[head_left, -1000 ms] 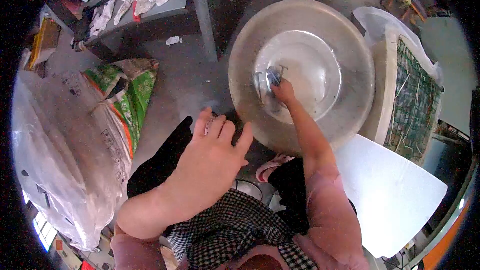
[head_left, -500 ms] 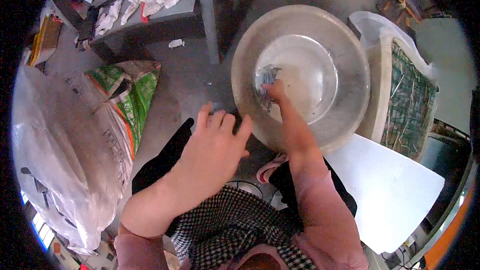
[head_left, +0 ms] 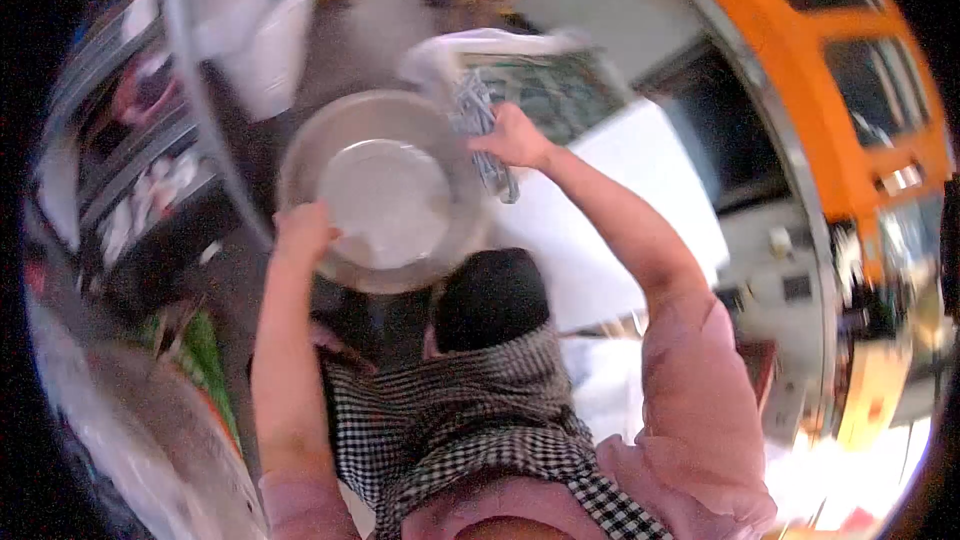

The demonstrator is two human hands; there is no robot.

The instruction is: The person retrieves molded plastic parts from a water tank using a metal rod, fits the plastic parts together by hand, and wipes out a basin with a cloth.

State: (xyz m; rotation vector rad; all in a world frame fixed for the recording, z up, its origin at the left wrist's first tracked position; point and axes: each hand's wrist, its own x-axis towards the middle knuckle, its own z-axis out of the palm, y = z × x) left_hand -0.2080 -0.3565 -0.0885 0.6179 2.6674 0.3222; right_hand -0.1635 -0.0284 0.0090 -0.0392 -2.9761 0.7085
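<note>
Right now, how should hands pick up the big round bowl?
Probably by the rim of the big round bowl, hands on opposite sides, coming from the person's side. It's wide and open on top, so fingers can likely curl over its edge. The left hand is on the near left edge; the right hand holds a grey bundle.

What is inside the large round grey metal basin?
Inside the basin, its pale round bottom shows; no object can be made out there. The left hand covers part of the wall, and blur hides whether there is water.
</note>
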